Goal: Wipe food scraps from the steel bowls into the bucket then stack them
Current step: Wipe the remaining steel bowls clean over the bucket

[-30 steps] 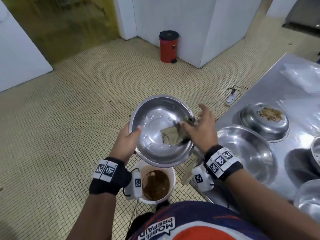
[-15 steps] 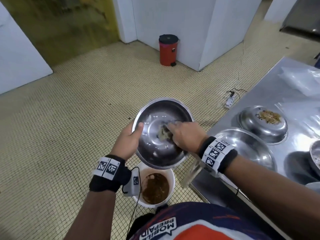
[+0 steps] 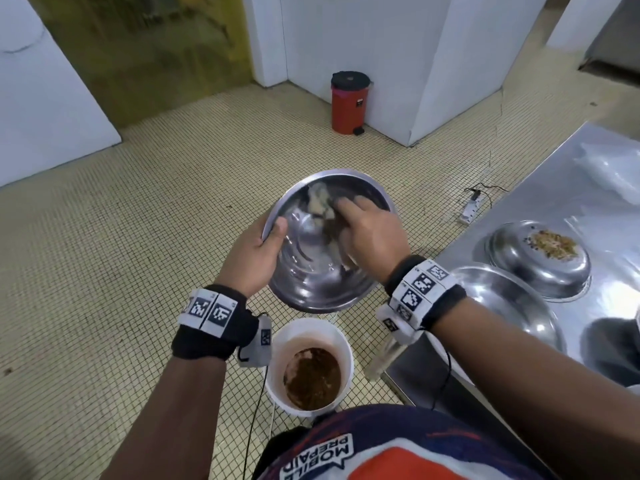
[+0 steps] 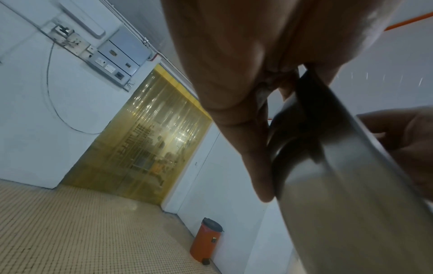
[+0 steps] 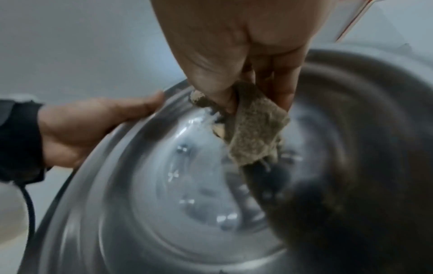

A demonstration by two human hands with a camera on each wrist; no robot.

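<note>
At centre frame the left hand (image 3: 252, 258) holds a tilted steel bowl (image 3: 311, 271) by its rim, grip closed with the thumb inside. The right hand (image 3: 370, 233) presses a brownish rag (image 3: 320, 202) (pinched between thumb and fingers) against the bowl's inside. The white bucket (image 3: 341, 344) stands directly below on the floor

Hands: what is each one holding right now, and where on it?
The left hand grips the steel bowl by its left rim, thumb inside. The right hand pinches a wiping cloth by its upper end, inside the bowl.
</note>
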